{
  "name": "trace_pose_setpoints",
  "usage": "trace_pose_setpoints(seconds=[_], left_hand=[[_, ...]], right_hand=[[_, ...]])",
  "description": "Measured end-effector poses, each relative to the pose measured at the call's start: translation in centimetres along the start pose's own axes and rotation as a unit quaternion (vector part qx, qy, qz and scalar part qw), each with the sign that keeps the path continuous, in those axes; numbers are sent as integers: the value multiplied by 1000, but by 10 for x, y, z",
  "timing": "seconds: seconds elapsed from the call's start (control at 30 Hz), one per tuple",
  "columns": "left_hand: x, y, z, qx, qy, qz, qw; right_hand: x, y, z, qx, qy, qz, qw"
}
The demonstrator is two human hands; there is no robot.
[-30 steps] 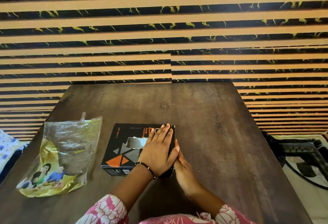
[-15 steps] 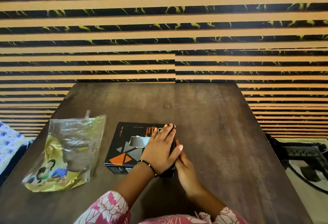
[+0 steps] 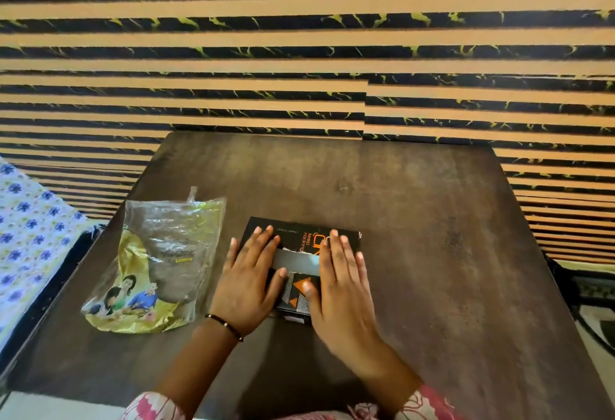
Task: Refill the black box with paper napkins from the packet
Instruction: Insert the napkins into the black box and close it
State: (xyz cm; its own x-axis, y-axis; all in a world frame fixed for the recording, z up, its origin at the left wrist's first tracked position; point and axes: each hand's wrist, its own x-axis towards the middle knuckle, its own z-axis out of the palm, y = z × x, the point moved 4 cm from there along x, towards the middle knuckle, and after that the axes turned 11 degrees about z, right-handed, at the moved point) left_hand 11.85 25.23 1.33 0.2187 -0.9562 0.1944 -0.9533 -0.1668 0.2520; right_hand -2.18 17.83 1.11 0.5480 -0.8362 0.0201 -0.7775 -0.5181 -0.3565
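The black box (image 3: 289, 232), printed with orange triangles and lettering, lies flat on the dark wooden table (image 3: 432, 253) near its front middle. A grey napkin (image 3: 297, 261) shows through the slot in the box's top. My left hand (image 3: 250, 275) lies flat on the box's left part, fingers spread. My right hand (image 3: 342, 281) lies flat on its right part, fingers pointing away from me. Neither hand curls around anything. The napkin packet (image 3: 156, 266), clear and yellow plastic with printed figures, lies crumpled just left of the box, apart from my left hand.
A striped tan and black wall (image 3: 299, 53) rises right behind the table's far edge. A blue-flowered cloth (image 3: 30, 236) lies off the table's left side. A dark object on a patterned floor mat (image 3: 595, 289) sits beyond the right edge.
My left hand slid from the box's right part to its left part. My right hand rose from beside the box's right side onto its top. The head camera tilted down.
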Motion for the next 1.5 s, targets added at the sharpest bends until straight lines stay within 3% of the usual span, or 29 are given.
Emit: trace_pose_setpoints(seconds=[0.2, 1.0, 1.3, 1.5], left_hand=[[17, -4, 10, 20, -28, -4, 999], [301, -82, 51, -10, -14, 9, 1000], [314, -84, 57, -2, 4, 5, 1000], [311, -86, 49, -59, 2, 9, 998]], right_hand=[[23, 3, 11, -81, -26, 0, 996], [318, 44, -2, -41, -3, 2, 999], [336, 51, -1, -45, 8, -18, 999], [318, 42, -13, -35, 22, -15, 999]])
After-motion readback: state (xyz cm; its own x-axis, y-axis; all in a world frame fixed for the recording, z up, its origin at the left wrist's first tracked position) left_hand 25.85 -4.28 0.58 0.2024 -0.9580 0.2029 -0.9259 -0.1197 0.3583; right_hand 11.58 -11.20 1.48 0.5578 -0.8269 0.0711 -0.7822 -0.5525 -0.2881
